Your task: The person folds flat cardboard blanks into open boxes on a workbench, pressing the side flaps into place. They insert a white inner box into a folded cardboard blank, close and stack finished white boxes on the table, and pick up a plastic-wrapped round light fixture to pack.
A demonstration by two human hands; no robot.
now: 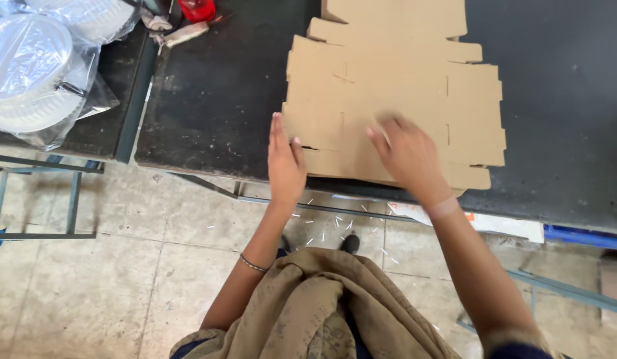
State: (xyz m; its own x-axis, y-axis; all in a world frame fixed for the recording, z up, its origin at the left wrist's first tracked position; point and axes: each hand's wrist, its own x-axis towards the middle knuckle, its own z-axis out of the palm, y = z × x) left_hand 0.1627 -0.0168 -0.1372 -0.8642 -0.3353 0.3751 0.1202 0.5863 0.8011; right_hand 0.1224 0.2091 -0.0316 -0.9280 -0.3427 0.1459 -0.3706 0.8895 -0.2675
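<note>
A flat, die-cut brown cardboard box blank [395,86] lies on a black table [215,100], with its near edge at the table's front. My left hand [284,159] rests edge-on against the blank's near left corner, fingers straight and together. My right hand [405,154] lies palm down on the blank's near middle, fingers blurred and spread. Neither hand grips anything.
Stacks of white disposable plates in clear plastic bags [36,66] sit on a second dark table at the left. A red object [197,9] and a tool lie at the far table edge. Small white scraps [335,223] litter the tiled floor beneath. Blue metal frames stand on both sides.
</note>
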